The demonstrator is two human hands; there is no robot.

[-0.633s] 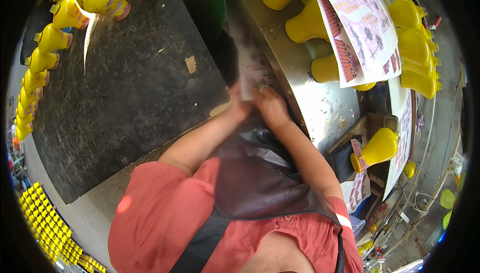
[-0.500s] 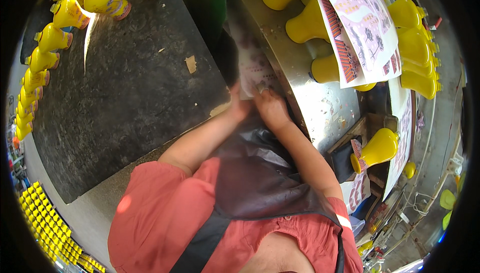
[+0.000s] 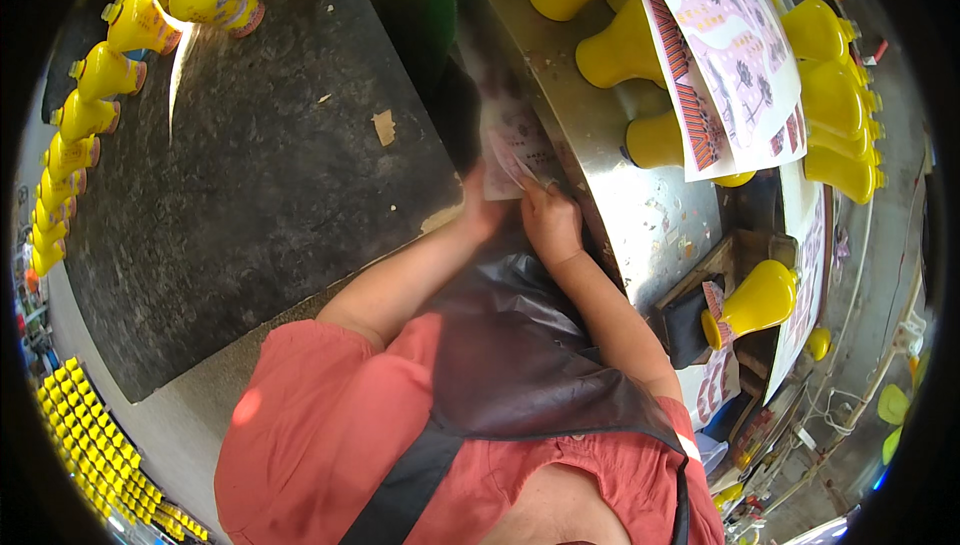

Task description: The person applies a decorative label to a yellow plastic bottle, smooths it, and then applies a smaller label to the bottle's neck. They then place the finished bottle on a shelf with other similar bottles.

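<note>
A printed sheet (image 3: pixel 505 180) with pinkish patterns lies in the shaded gap between the dark board and the metal table. At its near left edge is my left hand (image 3: pixel 482 207), closed on the sheet; most of its fingers are hidden beneath the paper and in shadow. My right hand (image 3: pixel 552 223) is on the sheet's right side, thumb and fingers pinched together on a raised flap of the same sheet. The flap stands up at an angle from the rest, over the near part. Further back the sheet blurs into shade.
A black, scuffed board (image 3: pixel 270 175) fills the left, lined with yellow vases (image 3: pixel 105 75). On the right, a metal table (image 3: pixel 610 185) bears more vases under printed sheets (image 3: pixel 720 55). Beside me another yellow vase (image 3: pixel 755 300) leans over a wooden box (image 3: pixel 735 250).
My right hand has drawn slightly right and back, with its fingers now pinched, and a flap of the sheet has come up. My left hand stays nearly in place.
</note>
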